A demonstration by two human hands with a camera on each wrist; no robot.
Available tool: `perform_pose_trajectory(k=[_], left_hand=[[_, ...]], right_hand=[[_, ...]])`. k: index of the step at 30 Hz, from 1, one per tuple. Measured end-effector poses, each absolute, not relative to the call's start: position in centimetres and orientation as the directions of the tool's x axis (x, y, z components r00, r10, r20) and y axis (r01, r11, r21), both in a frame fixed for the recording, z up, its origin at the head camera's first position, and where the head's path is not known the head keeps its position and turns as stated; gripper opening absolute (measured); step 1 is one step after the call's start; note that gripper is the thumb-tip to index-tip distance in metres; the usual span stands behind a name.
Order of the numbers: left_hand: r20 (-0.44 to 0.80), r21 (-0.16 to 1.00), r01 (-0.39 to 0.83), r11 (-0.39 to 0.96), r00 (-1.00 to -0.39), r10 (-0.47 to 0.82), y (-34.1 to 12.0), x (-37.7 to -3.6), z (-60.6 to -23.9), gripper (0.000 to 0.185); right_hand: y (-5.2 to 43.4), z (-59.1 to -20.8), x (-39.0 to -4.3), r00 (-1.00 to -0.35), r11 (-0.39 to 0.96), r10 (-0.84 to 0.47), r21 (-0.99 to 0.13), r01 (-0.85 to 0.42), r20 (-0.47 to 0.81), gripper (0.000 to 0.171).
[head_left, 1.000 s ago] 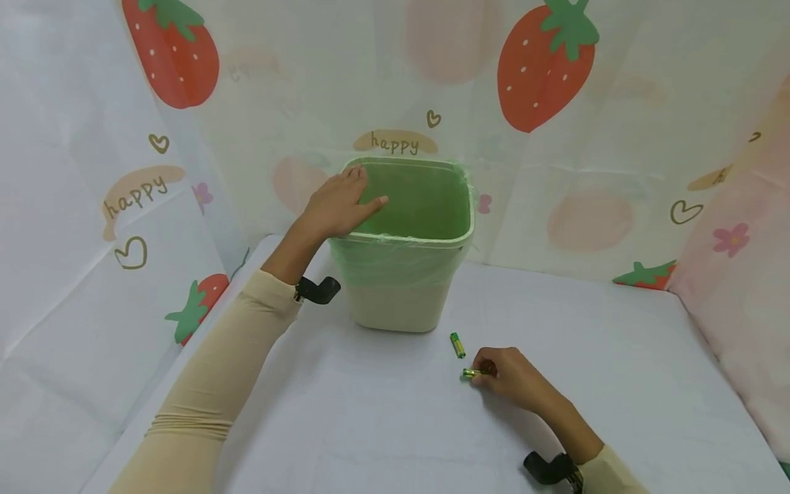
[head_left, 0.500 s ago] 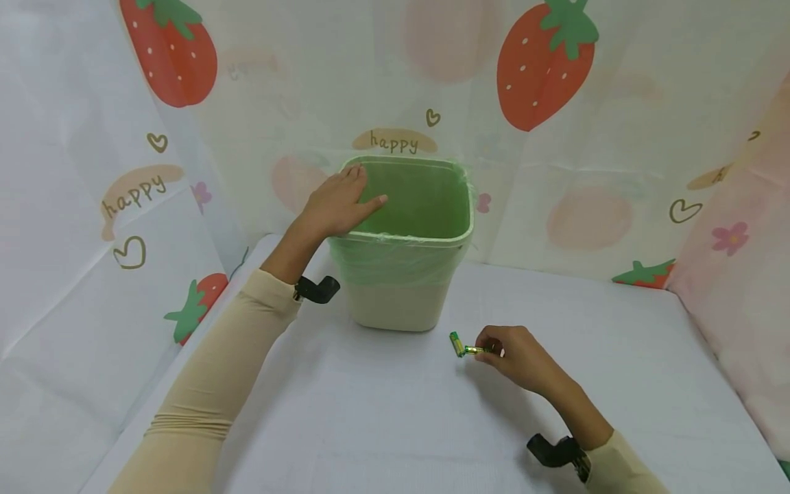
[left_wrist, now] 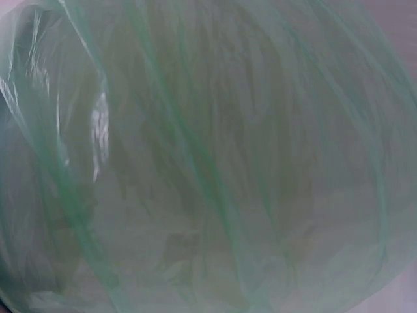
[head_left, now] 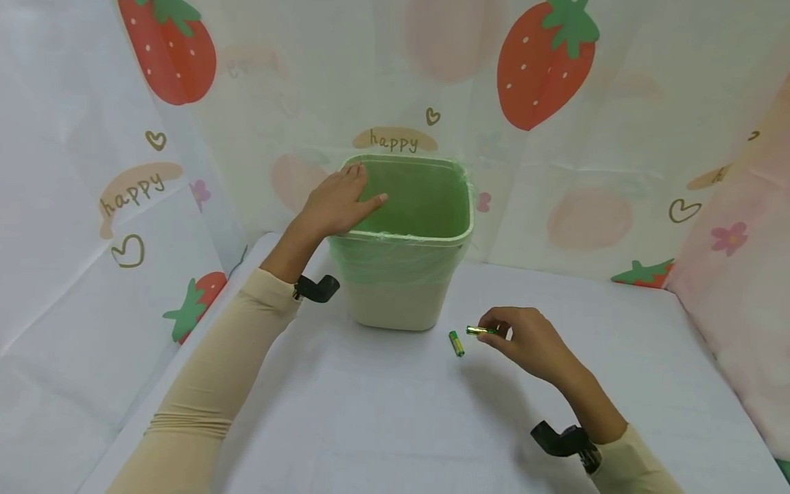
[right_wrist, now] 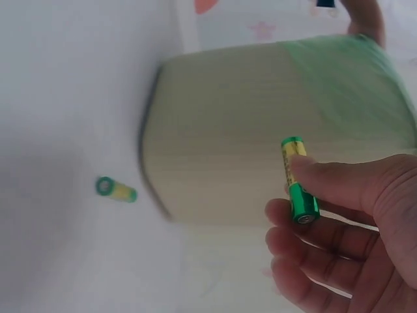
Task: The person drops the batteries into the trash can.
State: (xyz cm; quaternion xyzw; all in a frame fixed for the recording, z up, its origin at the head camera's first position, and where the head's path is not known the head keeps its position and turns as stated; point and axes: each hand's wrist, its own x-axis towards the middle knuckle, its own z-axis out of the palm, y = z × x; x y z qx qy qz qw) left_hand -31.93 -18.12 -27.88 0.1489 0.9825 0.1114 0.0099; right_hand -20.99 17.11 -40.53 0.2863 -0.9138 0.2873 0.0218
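In the head view a pale trash can (head_left: pixel 398 298) stands upright, lined with a thin green plastic bag (head_left: pixel 401 261) folded over its rim. My left hand (head_left: pixel 336 204) rests on the can's left rim, thumb stretched over the opening. Thumb and fingers of my right hand (head_left: pixel 531 343) pinch a small green and yellow battery (right_wrist: pixel 292 163), raised above the table to the right of the can. A second battery (head_left: pixel 456 344) of the same kind lies on the table just in front of the can. Green film (left_wrist: pixel 195 156) fills the left wrist view.
White cloth covers the table (head_left: pixel 382 412). Behind the can hangs a backdrop (head_left: pixel 469 123) printed with strawberries, and a pink side panel (head_left: pixel 747 288) rises at the right.
My right hand has lifted the battery off the table and moved it up toward the can, past the battery lying there. My left hand stays on the rim.
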Motion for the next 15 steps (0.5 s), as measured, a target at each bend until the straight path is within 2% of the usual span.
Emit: perform_pose_trajectory(k=[15], left_hand=[[0.0, 0.218, 0.285, 0.934, -0.956, 0.292, -18.0, -31.9, -27.9, 0.084]], right_hand=[[17.3, -37.2, -21.1, -0.777, 0.627, -0.52, -0.459, -0.629, 0.354, 0.011]])
